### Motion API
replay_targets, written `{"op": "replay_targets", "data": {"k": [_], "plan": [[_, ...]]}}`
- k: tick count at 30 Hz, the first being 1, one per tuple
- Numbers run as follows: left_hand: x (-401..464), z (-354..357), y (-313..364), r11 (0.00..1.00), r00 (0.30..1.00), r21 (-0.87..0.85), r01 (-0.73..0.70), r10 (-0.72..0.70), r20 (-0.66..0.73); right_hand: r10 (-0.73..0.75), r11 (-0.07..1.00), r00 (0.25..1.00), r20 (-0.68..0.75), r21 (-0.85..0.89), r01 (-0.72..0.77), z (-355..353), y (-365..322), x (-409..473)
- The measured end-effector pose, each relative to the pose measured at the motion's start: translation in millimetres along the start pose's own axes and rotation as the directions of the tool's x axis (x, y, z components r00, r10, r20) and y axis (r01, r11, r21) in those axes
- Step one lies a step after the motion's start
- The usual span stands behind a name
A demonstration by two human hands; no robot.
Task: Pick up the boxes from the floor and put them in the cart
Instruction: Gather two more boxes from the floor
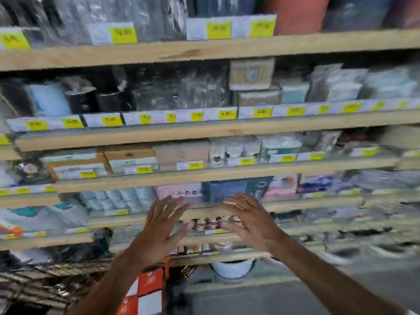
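Between boxes, likely: left hand (159, 230) and right hand (252, 223) both spread wide and empty at lower centre, cart (45, 283) with red-white box (145, 294) lower left, next a reach down to grey floor (261, 298), wooden shelves (204, 51) behind, blurry.

This is a shop aisle. Wooden shelves (204, 51) run across the whole view in stacked tiers, and along their front edges sit rows of white-and-yellow price tags (205, 115), though the print is too blurred to read. Above the tags stand packed goods (336, 85): wrapped bundles, cartons (129, 156) and plastic-sleeved items. Below the lowest shelf lies grey floor (261, 298), with a wire cart (45, 283) at its left.
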State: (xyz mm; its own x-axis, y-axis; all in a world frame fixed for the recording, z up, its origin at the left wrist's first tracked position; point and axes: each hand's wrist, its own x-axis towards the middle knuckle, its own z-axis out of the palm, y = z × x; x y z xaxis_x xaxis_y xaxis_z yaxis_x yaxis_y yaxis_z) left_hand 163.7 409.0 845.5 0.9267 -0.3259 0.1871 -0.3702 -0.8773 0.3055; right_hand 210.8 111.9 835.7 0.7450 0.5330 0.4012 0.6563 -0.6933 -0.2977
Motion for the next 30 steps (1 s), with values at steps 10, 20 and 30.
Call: {"op": "replay_targets", "data": {"k": [10, 20, 30], "plan": [[92, 76, 182, 0.968, 0.941, -0.127, -0.217, 0.242, 0.238, 0.347, 0.936, 0.938, -0.027, -0.055, -0.348, -102, 104, -174], [168, 162, 373, 0.759, 0.688, -0.261, -0.596, 0.651, 0.321, 0.704, 0.639, 0.665, -0.249, -0.185, -0.746, -194, 140, -370], [214, 244, 496, 0.495, 0.386, -0.488, -0.719, 0.868, 0.313, 0.899, 0.198, 0.245, -0.362, -0.162, -0.967, -225, 129, -483]]}}
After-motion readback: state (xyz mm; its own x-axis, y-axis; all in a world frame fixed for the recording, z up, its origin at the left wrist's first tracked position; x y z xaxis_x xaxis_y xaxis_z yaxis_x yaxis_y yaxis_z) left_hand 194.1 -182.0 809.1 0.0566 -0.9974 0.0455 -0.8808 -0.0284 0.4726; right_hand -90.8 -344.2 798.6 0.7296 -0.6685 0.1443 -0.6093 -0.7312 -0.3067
